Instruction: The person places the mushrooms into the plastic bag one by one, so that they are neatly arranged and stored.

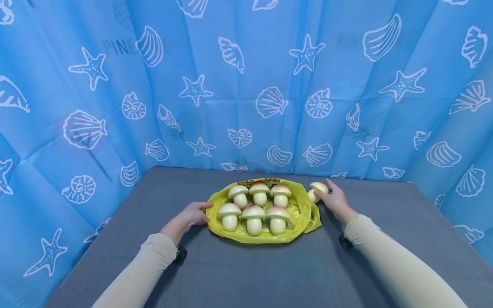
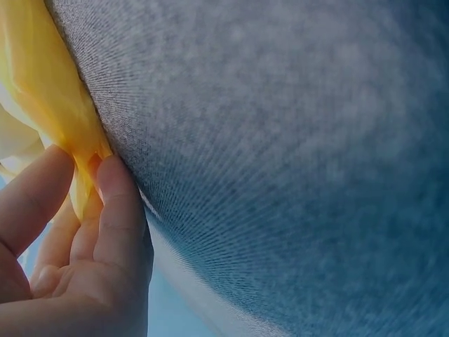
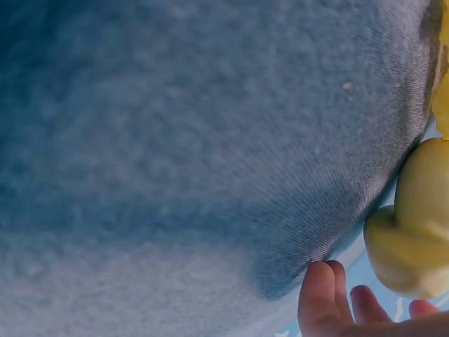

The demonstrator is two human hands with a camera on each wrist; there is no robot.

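Note:
A yellow plastic bag (image 1: pixel 252 238) lies spread on the table, its rim rolled into an oval. Several toy mushrooms (image 1: pixel 254 226), with pale stems and pink-tinged caps, lie inside in two rows. My left hand (image 1: pixel 196 214) pinches the bag's left edge between thumb and fingers; the left wrist view shows the gathered plastic (image 2: pixel 77 147) between them. Just outside the bag's right end is one more mushroom (image 1: pixel 319 186). Around its cap my right hand (image 1: pixel 335 201) is spread, thumb in front and fingers behind. The right wrist view shows the fingertips (image 3: pixel 319 281) close by the mushroom (image 3: pixel 421 189).
A grey cloth covers the table (image 1: pixel 269 273). Blue curtains (image 1: pixel 239 111) with white shell and starfish prints stand along its back and sides. A folded flap of the bag (image 1: pixel 313 220) sticks out at the right end, near my right hand.

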